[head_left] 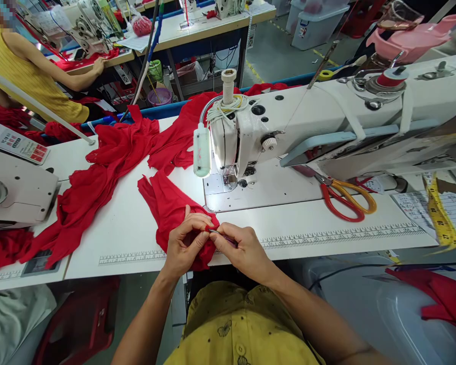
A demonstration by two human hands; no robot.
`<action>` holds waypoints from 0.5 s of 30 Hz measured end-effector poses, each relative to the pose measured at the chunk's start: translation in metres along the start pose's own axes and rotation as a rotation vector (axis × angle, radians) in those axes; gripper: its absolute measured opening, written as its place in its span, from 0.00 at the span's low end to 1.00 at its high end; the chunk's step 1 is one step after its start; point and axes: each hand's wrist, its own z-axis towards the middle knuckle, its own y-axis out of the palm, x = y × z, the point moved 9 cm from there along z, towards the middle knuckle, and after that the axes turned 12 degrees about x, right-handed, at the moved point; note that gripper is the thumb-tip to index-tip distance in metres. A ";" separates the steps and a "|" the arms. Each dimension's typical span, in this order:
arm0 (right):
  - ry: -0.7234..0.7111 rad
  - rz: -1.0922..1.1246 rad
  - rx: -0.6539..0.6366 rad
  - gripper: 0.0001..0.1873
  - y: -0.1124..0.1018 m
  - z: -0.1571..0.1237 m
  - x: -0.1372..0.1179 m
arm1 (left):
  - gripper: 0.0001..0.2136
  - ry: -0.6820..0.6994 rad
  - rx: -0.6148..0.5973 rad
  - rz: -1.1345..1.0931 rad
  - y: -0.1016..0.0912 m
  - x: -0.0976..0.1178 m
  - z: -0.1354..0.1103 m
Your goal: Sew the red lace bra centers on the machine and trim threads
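A small piece of red fabric (167,203) lies at the near edge of the white sewing table (307,223). My left hand (184,246) is closed on its near end, fingers pinching the cloth. My right hand (243,248) is closed on a thin metal tool (217,232), whose tip meets the fabric between my two hands. The white sewing machine (289,126) stands just behind, its needle area (231,178) beyond the fabric.
Red-and-yellow-handled scissors (344,197) lie right of the needle plate. A yellow tape measure (439,213) hangs at the right edge. More red fabric (106,167) is piled across the left of the table. Another person in yellow (26,71) works at the back left.
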 end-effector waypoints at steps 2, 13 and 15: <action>0.019 0.019 -0.031 0.18 0.000 0.000 0.000 | 0.03 -0.011 0.000 -0.004 0.000 -0.001 0.000; -0.053 -0.021 0.076 0.09 -0.019 0.005 -0.011 | 0.02 -0.015 -0.016 0.043 0.001 0.003 0.000; -0.081 -0.017 0.059 0.05 -0.014 0.007 -0.014 | 0.02 -0.012 -0.019 0.048 0.000 0.005 0.000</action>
